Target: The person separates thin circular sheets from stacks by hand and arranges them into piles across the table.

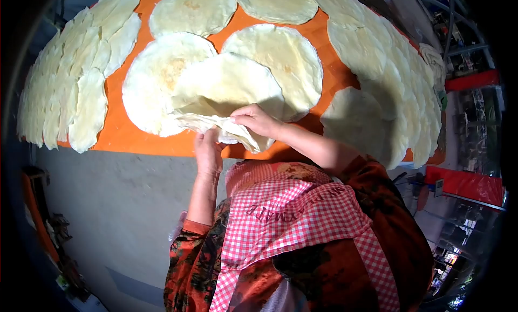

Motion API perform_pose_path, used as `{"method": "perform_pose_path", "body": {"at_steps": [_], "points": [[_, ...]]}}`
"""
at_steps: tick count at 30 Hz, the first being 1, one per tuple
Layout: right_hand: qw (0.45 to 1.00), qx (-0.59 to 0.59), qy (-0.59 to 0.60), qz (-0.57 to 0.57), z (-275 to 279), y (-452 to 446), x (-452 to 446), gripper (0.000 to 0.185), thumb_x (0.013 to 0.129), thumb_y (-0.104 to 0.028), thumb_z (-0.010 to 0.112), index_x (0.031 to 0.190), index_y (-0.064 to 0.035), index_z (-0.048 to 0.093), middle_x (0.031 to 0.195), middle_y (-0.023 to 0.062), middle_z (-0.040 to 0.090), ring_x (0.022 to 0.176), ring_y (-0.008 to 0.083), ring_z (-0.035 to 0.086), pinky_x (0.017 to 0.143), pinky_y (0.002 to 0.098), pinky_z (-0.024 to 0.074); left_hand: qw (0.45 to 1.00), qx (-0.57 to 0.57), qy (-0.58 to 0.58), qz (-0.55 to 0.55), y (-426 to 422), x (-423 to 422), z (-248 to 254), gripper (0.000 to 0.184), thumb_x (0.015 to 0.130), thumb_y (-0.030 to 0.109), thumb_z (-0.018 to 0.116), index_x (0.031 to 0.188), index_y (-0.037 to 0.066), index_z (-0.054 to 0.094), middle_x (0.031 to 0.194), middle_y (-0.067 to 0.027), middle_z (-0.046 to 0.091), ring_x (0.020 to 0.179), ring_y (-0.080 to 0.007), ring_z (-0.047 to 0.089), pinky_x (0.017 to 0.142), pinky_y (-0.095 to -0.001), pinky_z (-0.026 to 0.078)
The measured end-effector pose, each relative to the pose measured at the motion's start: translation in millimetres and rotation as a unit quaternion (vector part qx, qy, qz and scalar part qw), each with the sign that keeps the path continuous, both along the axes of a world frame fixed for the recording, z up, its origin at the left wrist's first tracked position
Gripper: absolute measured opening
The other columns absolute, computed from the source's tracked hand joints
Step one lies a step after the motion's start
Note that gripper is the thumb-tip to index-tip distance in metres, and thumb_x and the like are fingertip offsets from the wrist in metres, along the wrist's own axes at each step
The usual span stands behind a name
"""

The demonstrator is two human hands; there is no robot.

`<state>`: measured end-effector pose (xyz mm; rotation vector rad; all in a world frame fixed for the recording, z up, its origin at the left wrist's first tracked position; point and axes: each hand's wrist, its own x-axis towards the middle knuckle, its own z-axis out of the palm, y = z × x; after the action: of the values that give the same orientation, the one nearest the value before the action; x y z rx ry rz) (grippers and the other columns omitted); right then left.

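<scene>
A thin, pale round flatbread lies at the near edge of the table, its near side lifted and bunched into folds. My left hand grips those folds from below, fingers closed on the edge. To its right, my right hand pinches the same folded edge from above. Beneath and behind the held flatbread are two more, a left flatbread and a right flatbread, partly covered by it.
An orange cloth covers the table. Overlapping flatbreads form a left row and a right row. Two more, an upper-left flatbread and an upper-right flatbread, lie farther back. Grey floor shows in front.
</scene>
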<state>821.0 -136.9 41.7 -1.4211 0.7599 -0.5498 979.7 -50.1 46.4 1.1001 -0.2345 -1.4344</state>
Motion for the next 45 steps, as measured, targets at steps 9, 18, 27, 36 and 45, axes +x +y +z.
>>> {"method": "perform_pose_path", "body": {"at_steps": [9, 18, 27, 36, 45], "points": [[0.999, -0.022, 0.018, -0.043, -16.8, 1.5, 0.4, 0.017, 0.086, -0.014, 0.056, 0.081, 0.0015, 0.060, 0.065, 0.0010, 0.057, 0.066, 0.0069, 0.050, 0.061, 0.0266, 0.0435, 0.999, 0.001, -0.043, -0.021, -3.4, -5.4, -8.9, 0.025, 0.091, 0.011, 0.050, 0.114, 0.001, 0.052, 0.105, -0.0080, 0.060, 0.092, -0.0190, 0.062, 0.074, -0.0350, 0.055], [0.952, -0.254, 0.094, -0.143, 25.9, -42.4, -1.9, 0.018, 0.085, -0.013, 0.062, 0.100, -0.0022, 0.064, 0.084, 0.0166, 0.066, 0.073, 0.0243, 0.063, 0.068, 0.0369, 0.0495, 0.999, 0.005, -0.047, -0.007, -11.3, 11.5, -18.4, 0.047, 0.086, 0.015, 0.055, 0.128, -0.004, 0.044, 0.123, -0.0156, 0.053, 0.109, -0.0277, 0.055, 0.091, -0.0448, 0.048], [0.850, -0.162, 0.021, -0.501, 80.6, -89.3, -314.8, 0.020, 0.081, -0.016, 0.067, 0.096, -0.0024, 0.066, 0.080, 0.0004, 0.064, 0.073, 0.0100, 0.059, 0.065, 0.0294, 0.0490, 0.998, 0.056, -0.002, -0.014, -5.6, 69.2, -19.7, 0.021, 0.078, 0.019, 0.062, 0.095, 0.006, 0.060, 0.098, -0.0050, 0.061, 0.095, -0.0233, 0.059, 0.085, -0.0407, 0.049], [0.761, -0.263, 0.350, -0.479, -27.5, -81.9, -426.8, 0.037, 0.080, -0.023, 0.070, 0.107, 0.0018, 0.063, 0.098, 0.0215, 0.066, 0.093, 0.0276, 0.066, 0.080, 0.0356, 0.0499, 0.991, 0.030, -0.120, -0.042, -54.4, 60.2, -39.0, 0.023, 0.084, 0.024, 0.055, 0.094, 0.003, 0.058, 0.099, -0.0068, 0.060, 0.091, -0.0188, 0.054, 0.079, -0.0351, 0.048], [0.781, -0.273, 0.348, -0.441, 166.4, -85.3, -418.3, 0.035, 0.084, -0.022, 0.066, 0.109, 0.0023, 0.060, 0.096, 0.0149, 0.066, 0.092, 0.0194, 0.061, 0.081, 0.0326, 0.0483, 0.988, 0.024, -0.125, -0.086, -53.9, 67.6, -10.3, 0.038, 0.081, 0.025, 0.058, 0.110, 0.001, 0.059, 0.105, -0.0076, 0.061, 0.100, -0.0218, 0.054, 0.090, -0.0359, 0.044]]}}
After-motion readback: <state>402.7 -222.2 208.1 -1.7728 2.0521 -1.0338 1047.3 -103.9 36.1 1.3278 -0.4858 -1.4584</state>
